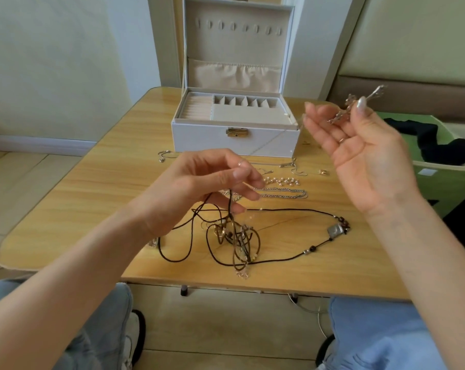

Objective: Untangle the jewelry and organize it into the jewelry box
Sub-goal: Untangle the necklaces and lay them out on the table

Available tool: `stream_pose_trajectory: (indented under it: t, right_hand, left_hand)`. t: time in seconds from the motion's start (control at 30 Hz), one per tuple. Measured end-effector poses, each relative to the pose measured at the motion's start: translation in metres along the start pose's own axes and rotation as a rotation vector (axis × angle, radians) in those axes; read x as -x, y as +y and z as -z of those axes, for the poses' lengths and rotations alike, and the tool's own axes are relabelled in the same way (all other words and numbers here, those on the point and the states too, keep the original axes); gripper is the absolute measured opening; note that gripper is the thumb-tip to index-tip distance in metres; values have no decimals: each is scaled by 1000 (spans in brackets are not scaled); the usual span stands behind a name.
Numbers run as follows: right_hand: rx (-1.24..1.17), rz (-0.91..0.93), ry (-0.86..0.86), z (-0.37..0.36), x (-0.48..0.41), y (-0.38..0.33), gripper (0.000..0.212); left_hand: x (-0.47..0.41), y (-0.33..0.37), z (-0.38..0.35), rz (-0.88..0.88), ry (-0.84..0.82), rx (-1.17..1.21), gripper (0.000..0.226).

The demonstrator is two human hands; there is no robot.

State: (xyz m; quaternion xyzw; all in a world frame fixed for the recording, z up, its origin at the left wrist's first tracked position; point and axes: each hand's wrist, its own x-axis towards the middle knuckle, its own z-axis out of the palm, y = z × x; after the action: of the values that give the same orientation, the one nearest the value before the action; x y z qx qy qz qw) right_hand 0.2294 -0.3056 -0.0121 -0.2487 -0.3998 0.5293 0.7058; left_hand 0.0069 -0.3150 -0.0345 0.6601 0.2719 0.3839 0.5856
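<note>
A tangle of dark brown cords point(234, 236) with beads and small gold pieces lies on the wooden table point(92, 209) in front of me. My left hand point(212, 180) pinches a cord strand and lifts it above the tangle. One cord loops right to a square silver pendant point(335, 230). My right hand point(359, 145) is raised palm-up to the right of the box, its thumb and fingers pinching a blurred silver chain piece point(354, 108). The white jewelry box point(234, 140) stands open at the table's back, its ring rolls and small compartments showing.
Silver chains point(282, 192), a row of pearls point(279, 180), a small silver necklace point(164, 154) and a gold ring point(322, 171) lie between the box and the tangle. A green bin point(450, 182) with black cloth stands right of the table. My knees are below the table's front edge.
</note>
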Motion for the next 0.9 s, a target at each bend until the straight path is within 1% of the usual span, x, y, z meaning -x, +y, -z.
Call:
stream_pose_trajectory:
  t: [0.13,0.27,0.37,0.43,0.53,0.6,0.67,0.73,0.8,0.9]
  right_hand:
    - [-80,45,0,4,-3,-1,16]
    - [-231,35,-8,5,-4,-7,20]
    - [-405,10,-13,4,-3,-13,31]
    - [-485,1,-21,3,-3,-15,37]
    - [-543,-8,-19,5,-4,-17,32]
    - [-476,-33,-4,6,-4,-17,30]
    - [-301,-65,6,4,-2,-15,29]
    - [-130,-95,-31,-1,1,-11,23]
    - [-42,-130,-90,-5,4,-7,14]
    - [83,-164,-158,-6,6,0,8]
  left_hand:
    - [1,-1,6,22,37,-53,18]
    - [1,-7,10,72,27,-345,13]
    - [2,-9,9,90,22,-499,13]
    - [2,-10,7,82,19,-536,19]
    - [2,-13,7,76,26,-530,29]
    - [2,-14,6,92,46,-474,29]
    - [2,-13,6,92,68,-393,28]
    - [4,-12,5,74,89,-317,33]
    - [5,-9,5,67,96,-234,37]
    - [1,-7,7,114,70,-100,45]
